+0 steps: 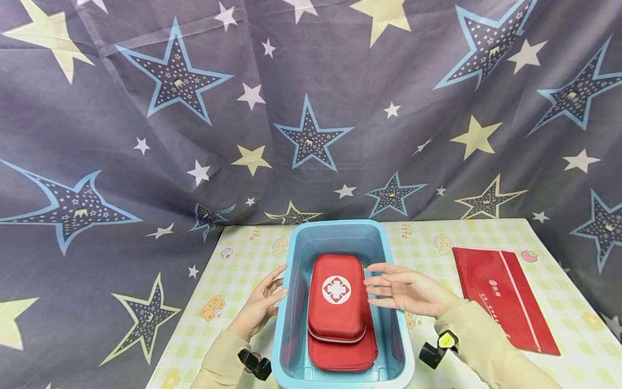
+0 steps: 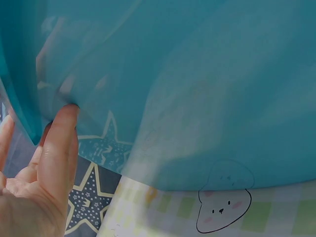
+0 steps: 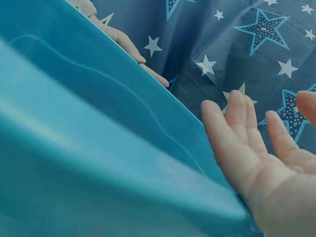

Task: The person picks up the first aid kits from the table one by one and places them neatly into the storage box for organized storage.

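Note:
A blue plastic bin (image 1: 405, 356) stands on the table, and two red zip cases lie stacked inside it. The upper case (image 1: 335, 319) carries a white cross emblem; the lower case (image 1: 342, 357) shows mainly at its near end. At the bin's left side, my left hand (image 1: 262, 302) touches the outer wall under the rim with fairly straight fingers. My right hand (image 1: 405, 290) reaches over the right rim with its fingers extended and spread, their tips close to the upper case. Whether those tips touch the case I cannot tell. Nothing is held in the right hand.
A red document folder (image 1: 505, 302) with a pale stripe lies at the right on the checked tablecloth (image 1: 218, 286). Behind the table hangs a dark star-patterned curtain (image 1: 262, 205), which also runs along the left side.

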{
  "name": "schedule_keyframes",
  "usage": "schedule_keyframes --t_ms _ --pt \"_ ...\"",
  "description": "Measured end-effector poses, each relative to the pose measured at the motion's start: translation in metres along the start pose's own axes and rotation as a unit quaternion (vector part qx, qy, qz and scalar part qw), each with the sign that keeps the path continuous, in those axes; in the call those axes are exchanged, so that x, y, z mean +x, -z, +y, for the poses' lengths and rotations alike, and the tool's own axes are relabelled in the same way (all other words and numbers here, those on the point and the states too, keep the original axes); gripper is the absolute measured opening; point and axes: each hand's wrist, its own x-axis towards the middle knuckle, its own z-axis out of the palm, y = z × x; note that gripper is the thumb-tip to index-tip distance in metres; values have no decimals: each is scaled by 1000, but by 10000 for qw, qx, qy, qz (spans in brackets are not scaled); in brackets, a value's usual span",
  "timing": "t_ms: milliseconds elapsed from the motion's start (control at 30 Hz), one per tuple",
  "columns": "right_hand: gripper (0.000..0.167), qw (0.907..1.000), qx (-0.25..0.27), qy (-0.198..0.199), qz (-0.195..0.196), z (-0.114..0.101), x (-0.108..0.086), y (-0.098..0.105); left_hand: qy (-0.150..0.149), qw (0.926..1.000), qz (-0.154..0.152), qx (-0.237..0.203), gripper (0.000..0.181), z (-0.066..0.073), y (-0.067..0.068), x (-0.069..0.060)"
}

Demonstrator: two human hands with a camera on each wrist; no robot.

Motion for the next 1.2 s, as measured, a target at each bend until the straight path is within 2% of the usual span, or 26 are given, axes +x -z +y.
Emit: schedule_keyframes --t_ms 233,900,1033,1200 --pt "47 9994 87 202 -280 0 -6 6 6 10000 8 -34 67 0 0 0" --pt "54 9963 396 415 -644 -1 -27 24 12 10000 70 -53 68 1 -1 0" --pt "54 9957 468 467 -656 2 -32 30 59 9999 107 -92 67 0 0 0" --pt "54 9962 578 446 -479 8 -39 37 35 9999 76 -130 67 0 1 -1"
